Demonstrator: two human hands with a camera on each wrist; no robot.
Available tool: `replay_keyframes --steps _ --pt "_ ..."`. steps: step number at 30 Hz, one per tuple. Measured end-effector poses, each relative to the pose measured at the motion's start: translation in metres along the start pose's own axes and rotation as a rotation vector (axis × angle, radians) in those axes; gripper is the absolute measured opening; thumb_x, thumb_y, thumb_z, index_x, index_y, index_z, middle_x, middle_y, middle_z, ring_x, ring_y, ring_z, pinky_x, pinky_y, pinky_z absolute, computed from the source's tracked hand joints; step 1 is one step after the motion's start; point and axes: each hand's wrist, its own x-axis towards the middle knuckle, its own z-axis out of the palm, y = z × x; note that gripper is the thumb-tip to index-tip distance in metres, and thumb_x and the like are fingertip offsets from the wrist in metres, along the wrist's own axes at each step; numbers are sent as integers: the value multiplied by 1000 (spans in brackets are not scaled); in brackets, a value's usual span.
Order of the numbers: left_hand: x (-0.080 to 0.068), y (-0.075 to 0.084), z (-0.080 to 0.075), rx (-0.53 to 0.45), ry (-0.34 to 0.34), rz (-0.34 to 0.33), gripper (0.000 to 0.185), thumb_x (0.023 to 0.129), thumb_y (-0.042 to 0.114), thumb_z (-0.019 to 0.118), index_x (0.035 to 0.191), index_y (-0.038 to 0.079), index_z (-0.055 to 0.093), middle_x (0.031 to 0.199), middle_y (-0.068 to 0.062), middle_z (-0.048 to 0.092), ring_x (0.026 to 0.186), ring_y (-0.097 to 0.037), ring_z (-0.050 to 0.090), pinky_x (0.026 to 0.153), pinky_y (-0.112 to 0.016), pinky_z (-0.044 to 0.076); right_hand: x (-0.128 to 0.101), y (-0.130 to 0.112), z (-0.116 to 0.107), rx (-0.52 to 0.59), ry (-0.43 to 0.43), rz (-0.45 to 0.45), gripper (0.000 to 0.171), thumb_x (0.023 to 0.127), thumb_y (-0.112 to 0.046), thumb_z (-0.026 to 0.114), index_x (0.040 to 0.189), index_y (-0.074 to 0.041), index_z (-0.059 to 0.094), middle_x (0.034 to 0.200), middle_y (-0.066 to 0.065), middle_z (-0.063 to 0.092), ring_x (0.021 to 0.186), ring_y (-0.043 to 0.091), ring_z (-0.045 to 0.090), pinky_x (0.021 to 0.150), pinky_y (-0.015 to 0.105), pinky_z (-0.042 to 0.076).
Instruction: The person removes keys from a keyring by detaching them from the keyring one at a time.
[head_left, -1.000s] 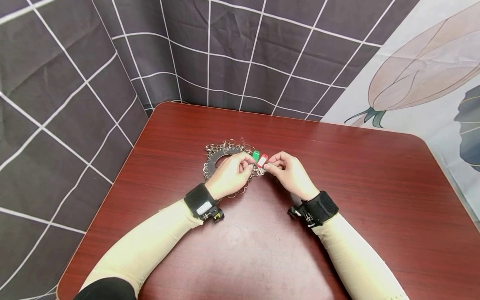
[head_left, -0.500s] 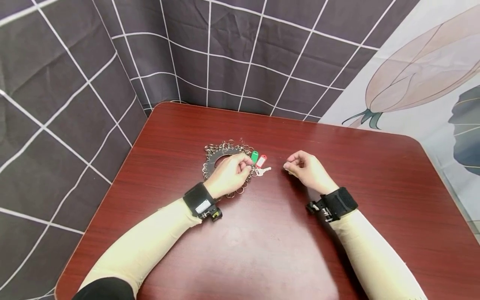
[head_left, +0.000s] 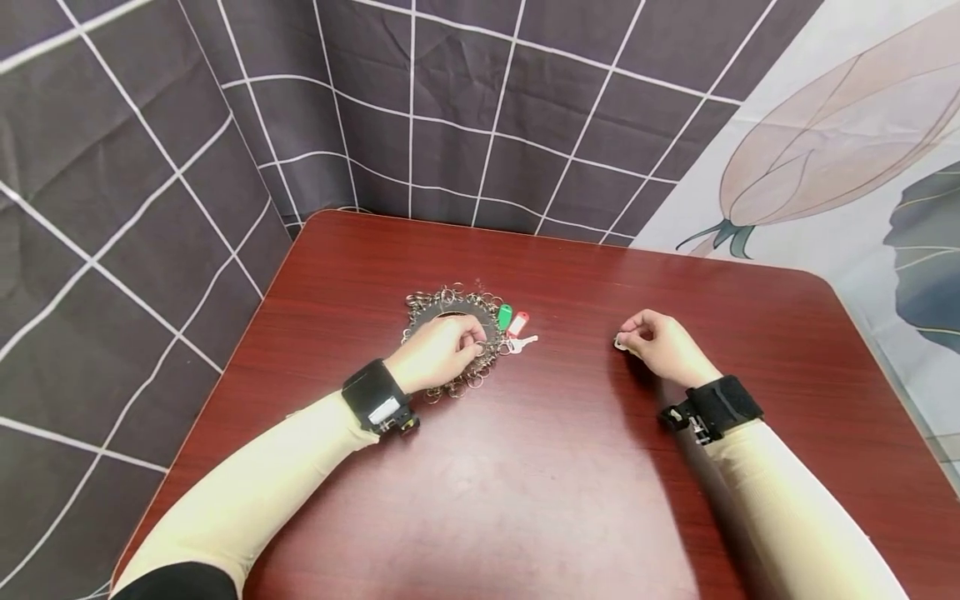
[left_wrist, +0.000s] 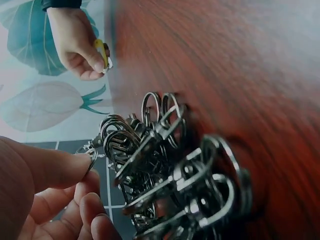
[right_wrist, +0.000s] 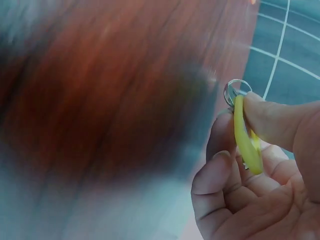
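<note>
Here the left hand (head_left: 438, 350) rests on the key-ring pile (head_left: 450, 333) on the counter (head_left: 525, 467), its grip pinching one ring. Just right of the pile lie green (head_left: 505, 316) and red (head_left: 517, 323) tags. Well right, the right hand (head_left: 663, 343) has its grip closed round a yellow tag (right_wrist: 247, 140).

Yellow key tag (right_wrist: 247, 142) with small metal ring (right_wrist: 234, 90) at top, edge-on, pinched in right hand (head_left: 663, 344), well apart from pile. Heap of metal key rings (left_wrist: 175, 175) lying on table under left hand (head_left: 437, 352), fingers pinching one ring (left_wrist: 91, 160).
</note>
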Motion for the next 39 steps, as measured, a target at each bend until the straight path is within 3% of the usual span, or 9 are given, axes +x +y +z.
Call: replay_keyframes --steps 8,15,22,39 --pt "-7 -3 -6 11 13 -14 4 91 16 62 94 16 64 74 8 58 69 -9 54 66 -27 46 7 14 -12 -35 24 30 20 89 -21 70 95 -5 62 78 6 66 70 20 56 64 27 42" --pt "-9 -2 -6 15 5 -10 5 91 14 62 96 13 65 76 6 58 70 -9 54 67 -27 46 3 39 -29 -63 63 93 26 91 -28 68 94 -3 61 75 7 65 66 19 53 60 28 39" --pt "-10 -5 -6 35 8 -15 5 91 15 62 95 13 64 79 6 59 73 -9 55 69 -27 47 -2 55 -39 -84 104 101 24 91 -26 69 92 -3 62 70 8 61 61 17 49 55 27 37" --pt "-14 -6 -6 49 18 -17 5 90 16 63 94 15 65 79 8 59 73 -8 55 67 -27 46 -3 57 -44 -103 15 199 36 93 -36 64 92 0 60 78 11 60 71 25 50 57 32 40"
